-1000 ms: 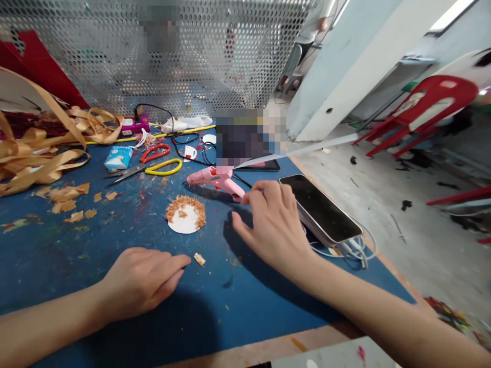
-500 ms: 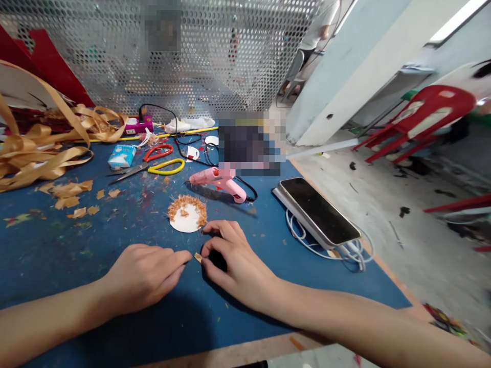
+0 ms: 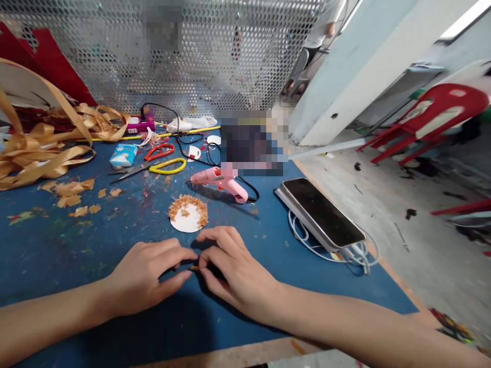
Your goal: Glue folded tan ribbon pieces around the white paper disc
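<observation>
My left hand (image 3: 148, 278) and my right hand (image 3: 230, 271) meet fingertip to fingertip low on the blue table (image 3: 95, 240). Between them they pinch a small tan paper scrap (image 3: 195, 267), mostly hidden by the fingers. Just beyond the hands lies a white paper disc (image 3: 188, 214) with a fringe of tan shreds glued along its top edge. A pink glue gun (image 3: 220, 180) rests on its side farther back, its black cord trailing right.
A phone (image 3: 322, 210) lies on a power bank with a white cable at the right. Scissors with red and yellow handles (image 3: 153, 163), a small blue box (image 3: 123, 154), tan ribbon coils (image 3: 42, 148) and cut scraps sit at the back left. A perforated metal screen (image 3: 192, 56) stands behind.
My right hand left the glue gun, came back toward me and joined my left hand at the small tan scrap, which both hands now pinch.
</observation>
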Demonstrator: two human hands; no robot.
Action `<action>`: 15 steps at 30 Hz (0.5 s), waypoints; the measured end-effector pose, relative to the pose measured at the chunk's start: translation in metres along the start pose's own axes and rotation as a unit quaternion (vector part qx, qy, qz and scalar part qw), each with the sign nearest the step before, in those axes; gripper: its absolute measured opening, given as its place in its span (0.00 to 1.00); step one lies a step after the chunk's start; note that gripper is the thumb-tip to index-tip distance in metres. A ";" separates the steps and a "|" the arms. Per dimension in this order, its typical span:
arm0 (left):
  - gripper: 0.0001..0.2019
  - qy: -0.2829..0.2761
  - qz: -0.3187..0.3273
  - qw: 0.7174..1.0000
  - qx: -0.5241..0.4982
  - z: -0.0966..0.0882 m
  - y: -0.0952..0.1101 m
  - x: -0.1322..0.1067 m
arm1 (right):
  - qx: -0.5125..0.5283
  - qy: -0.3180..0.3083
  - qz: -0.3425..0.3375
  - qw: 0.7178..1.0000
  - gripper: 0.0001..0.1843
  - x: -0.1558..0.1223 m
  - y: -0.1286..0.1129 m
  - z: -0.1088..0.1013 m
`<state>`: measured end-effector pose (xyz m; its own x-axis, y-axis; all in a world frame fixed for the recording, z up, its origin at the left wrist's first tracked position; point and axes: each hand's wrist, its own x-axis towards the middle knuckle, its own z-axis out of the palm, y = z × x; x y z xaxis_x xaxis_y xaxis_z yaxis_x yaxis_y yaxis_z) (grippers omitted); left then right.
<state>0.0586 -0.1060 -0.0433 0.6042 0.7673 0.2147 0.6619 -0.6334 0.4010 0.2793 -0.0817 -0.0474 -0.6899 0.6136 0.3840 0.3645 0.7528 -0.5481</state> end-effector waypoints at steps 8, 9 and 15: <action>0.05 0.014 0.003 0.997 -0.070 0.002 -0.001 0.002 | 0.005 0.009 -0.024 1.000 0.02 0.000 -0.002 0.001; 0.05 0.021 -0.004 0.996 -0.083 0.001 0.000 0.003 | 0.022 0.011 -0.018 1.000 0.03 0.000 -0.002 0.001; 0.07 0.102 -0.100 0.977 -0.161 0.002 0.013 0.003 | 0.131 0.054 0.043 0.989 0.08 0.003 -0.001 0.000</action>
<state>0.0704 -0.1123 -0.0393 0.3553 0.8969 0.2633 0.5636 -0.4302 0.7051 0.2766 -0.0811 -0.0457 -0.5872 0.7049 0.3979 0.2333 0.6181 -0.7507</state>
